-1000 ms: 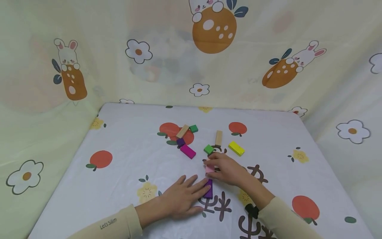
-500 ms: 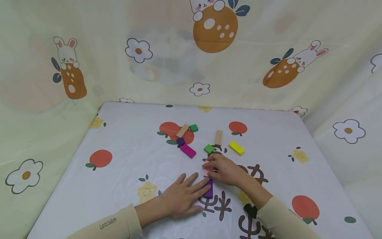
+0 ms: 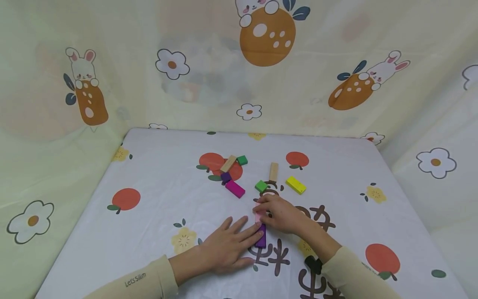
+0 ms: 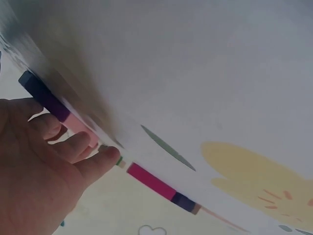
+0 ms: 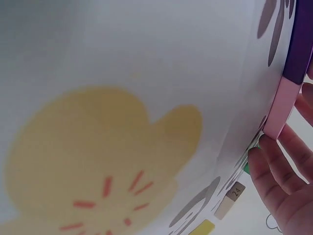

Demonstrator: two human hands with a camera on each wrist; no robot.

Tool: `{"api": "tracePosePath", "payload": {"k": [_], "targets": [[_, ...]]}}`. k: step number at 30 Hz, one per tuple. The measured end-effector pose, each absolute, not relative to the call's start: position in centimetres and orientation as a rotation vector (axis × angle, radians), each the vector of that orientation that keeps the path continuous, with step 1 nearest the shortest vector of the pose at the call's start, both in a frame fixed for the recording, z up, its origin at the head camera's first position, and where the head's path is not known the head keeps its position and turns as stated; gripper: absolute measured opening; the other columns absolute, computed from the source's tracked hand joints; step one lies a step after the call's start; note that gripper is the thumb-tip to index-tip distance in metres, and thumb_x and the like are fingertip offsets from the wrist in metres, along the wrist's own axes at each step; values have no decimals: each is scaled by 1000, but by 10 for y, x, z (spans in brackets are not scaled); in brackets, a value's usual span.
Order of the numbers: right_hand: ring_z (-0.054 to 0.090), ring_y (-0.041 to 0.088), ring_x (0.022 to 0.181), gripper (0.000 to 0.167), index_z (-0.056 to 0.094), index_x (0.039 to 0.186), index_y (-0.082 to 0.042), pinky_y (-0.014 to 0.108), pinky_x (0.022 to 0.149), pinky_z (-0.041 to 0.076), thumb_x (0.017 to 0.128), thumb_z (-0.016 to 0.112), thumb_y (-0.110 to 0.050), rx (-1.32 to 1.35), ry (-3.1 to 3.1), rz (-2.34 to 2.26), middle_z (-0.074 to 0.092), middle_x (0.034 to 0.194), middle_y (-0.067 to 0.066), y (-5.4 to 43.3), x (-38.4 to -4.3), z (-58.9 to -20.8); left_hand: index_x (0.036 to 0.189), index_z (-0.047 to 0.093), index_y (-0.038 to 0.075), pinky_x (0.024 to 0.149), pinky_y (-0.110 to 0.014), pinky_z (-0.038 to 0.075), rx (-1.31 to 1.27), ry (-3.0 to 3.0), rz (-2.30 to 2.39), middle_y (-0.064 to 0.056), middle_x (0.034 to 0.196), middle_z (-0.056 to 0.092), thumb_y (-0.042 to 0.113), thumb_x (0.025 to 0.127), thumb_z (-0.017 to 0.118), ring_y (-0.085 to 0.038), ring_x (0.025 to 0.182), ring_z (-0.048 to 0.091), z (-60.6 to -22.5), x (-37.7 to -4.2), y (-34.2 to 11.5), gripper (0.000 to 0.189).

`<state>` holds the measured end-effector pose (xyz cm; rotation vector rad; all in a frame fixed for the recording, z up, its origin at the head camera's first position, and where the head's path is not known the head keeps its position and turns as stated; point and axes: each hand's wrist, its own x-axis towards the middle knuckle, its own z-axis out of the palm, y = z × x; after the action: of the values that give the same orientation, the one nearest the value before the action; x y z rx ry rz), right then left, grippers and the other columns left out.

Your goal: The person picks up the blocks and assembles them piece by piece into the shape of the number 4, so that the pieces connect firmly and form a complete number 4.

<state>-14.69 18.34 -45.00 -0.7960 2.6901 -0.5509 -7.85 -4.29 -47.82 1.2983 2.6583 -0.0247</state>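
A purple block lies lengthwise near the middle of the cloth-covered table. My left hand is spread flat beside it, with fingertips resting on its left side and far end. Just beyond it, my right hand holds a pink block between thumb and fingers. In the right wrist view the pink block meets the end of the purple block, forming one line. The left wrist view also shows the purple block and pink block end to end. My right fingers partly cover the pink block.
Beyond my right hand lie a light green block, a wooden block and a yellow block. Farther left are a magenta block, a dark purple block, another wooden block and a green block.
My right hand has shifted the pink block slightly left and toward the purple block, closing the gap between them. The left hand has stayed nearly still.
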Motion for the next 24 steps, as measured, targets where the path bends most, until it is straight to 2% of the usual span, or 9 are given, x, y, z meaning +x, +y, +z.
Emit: {"api": "tracePosePath", "payload": {"k": [12,21,24], "targets": [[61,29,124,30,75,125,-12,48,107,52,96,73,-17,-795,2691,-582,65,132,10,183,-144,-450,166,19,34,123,-59,30,1268,2623,62,11,174,11,66,105,33,-30,158,27,-475,-80,-43,70],[60,31,128,30,75,125,-12,50,108,51,96,72,-16,-805,2684,-588,63,137,12,183,-146,-450,166,21,35,122,-60,31,1267,2607,93,11,174,13,66,105,32,-30,158,28,-475,-82,-43,69],[61,30,126,29,75,124,-11,51,107,51,95,72,-14,-791,2692,-634,66,134,11,184,-149,-448,165,22,35,122,-60,30,1261,2603,106,11,174,15,66,105,32,-30,157,28,-475,-83,-43,69]]}}
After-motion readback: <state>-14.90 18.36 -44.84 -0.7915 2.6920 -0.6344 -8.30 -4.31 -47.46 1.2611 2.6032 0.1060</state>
